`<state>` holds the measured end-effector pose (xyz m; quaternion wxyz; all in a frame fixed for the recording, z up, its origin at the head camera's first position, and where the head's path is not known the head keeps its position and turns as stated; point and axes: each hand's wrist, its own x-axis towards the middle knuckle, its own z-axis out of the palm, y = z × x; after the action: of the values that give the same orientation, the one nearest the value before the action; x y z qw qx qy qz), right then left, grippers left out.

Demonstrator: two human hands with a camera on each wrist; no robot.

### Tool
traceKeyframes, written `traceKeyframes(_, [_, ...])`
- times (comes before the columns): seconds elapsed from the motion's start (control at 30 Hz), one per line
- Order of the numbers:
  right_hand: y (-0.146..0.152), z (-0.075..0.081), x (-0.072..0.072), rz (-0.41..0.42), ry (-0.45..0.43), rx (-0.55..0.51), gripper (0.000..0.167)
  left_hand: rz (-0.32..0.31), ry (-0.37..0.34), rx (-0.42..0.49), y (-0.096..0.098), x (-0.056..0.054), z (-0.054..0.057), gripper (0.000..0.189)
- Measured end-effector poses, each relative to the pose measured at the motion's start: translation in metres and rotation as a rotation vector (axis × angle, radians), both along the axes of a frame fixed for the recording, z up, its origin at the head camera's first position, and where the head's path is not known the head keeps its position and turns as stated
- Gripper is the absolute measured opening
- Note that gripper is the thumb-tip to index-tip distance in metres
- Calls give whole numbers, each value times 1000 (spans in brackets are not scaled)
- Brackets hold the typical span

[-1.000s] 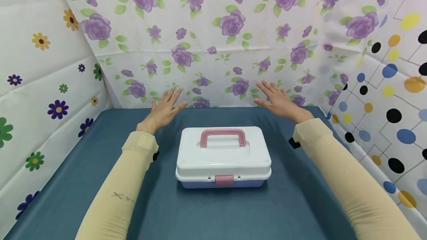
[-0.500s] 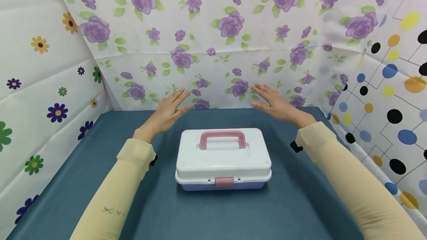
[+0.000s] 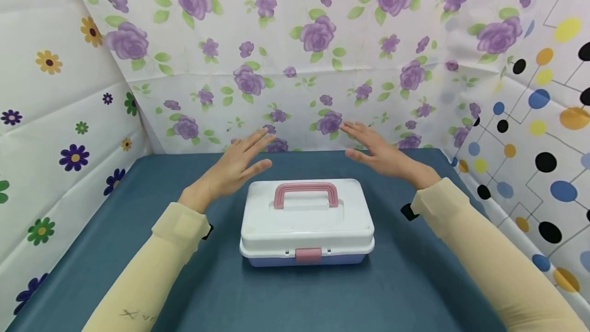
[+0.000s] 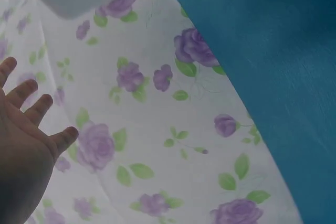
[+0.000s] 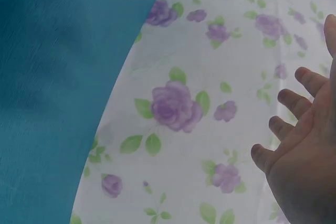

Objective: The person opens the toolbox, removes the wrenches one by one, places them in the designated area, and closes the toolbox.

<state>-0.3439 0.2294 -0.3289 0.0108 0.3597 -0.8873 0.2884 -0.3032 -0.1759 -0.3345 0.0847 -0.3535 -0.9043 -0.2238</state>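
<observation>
Head view: the box [image 3: 307, 224] sits on the table [image 3: 295, 298], lid [image 3: 258, 216] down, latch [image 3: 308, 255] apparently fastened. The left hand [image 3: 230, 165] and right hand [image 3: 382, 152] hover apart from it, fingers extended, holding nothing; opening or lifting isn't done, so any handling seems left.
</observation>
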Motion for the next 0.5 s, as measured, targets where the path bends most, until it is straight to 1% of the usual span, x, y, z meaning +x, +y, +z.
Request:
traceKeyframes(0.07, [-2, 2, 5, 12, -1, -6, 69, -26, 13, -22, 1, 6, 1, 73])
traceKeyframes(0.17, [-3, 3, 11, 22, 0, -9, 70, -53, 42, -29, 1, 15, 2, 72])
traceKeyframes(0.37, [-4, 1, 15, 48, -12, -23, 71, -84, 97, -20, -1, 25, -3, 70])
traceKeyframes(0.5, [-6, -2, 18, 75, -16, -25, 72, -96, 165, -35, -2, 31, -7, 70])
